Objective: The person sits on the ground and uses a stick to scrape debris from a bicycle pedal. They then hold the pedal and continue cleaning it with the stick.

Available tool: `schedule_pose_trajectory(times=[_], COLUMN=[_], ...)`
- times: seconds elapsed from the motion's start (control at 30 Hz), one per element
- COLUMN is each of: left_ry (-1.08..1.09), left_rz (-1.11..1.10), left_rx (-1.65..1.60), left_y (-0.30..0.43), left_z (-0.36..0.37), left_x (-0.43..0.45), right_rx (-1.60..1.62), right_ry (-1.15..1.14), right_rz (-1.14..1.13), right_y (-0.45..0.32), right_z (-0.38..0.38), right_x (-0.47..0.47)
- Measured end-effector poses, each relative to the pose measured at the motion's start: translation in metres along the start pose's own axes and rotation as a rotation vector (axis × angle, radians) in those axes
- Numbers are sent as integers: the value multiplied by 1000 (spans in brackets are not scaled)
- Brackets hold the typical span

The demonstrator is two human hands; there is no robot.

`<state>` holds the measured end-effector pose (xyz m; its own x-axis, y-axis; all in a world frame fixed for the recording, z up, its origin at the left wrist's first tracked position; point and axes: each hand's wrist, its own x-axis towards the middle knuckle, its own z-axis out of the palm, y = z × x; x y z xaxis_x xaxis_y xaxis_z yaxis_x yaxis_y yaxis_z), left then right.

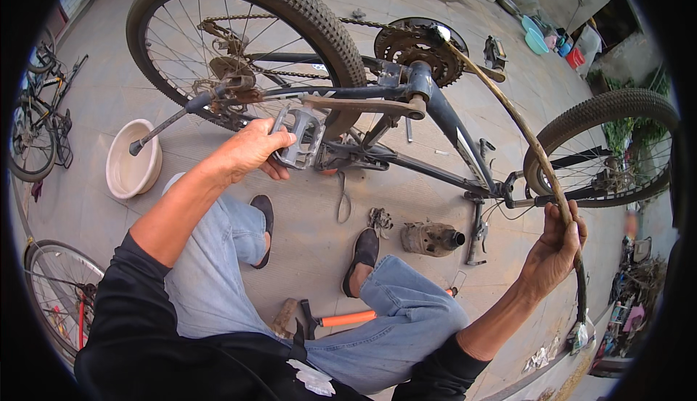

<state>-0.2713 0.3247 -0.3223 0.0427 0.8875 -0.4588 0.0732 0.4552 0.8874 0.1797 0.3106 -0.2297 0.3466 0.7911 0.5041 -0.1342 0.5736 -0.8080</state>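
Note:
A bicycle with a dark frame (444, 110) stands upside down before me, its handlebar on the ground. My left hand (261, 150) grips the grey pedal (301, 137) on the near crank arm (365, 105). In my right hand (558, 254) is a long, bent wooden stick (514, 110), held near its lower part. The stick's far end, with white and black material on it, meets the rusty chainrings (419, 47) or lies just over them; contact cannot be made out. A rusty chain (359, 21) runs from there to the knobby rear wheel (348, 47).
A pale basin (133, 159) stands at left beneath a kickstand-like rod (163, 129). Between handlebar and my shoe lies a rusty canister (430, 237), with a crumpled rag (379, 220) beside it. An orange-handled tool (348, 318) lies by my legs. Other bicycles (43, 101) stand at left.

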Motion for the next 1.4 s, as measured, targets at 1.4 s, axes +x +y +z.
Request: schedule_pose_trajectory(times=[1.4], left_ry=[64], left_rz=[132], left_rx=[-123], left_y=[-8], left_z=[1], left_x=[-5], right_rx=[-541], right_ry=[-283], right_rz=[-422], right_y=[-87], right_z=[138], right_x=[120])
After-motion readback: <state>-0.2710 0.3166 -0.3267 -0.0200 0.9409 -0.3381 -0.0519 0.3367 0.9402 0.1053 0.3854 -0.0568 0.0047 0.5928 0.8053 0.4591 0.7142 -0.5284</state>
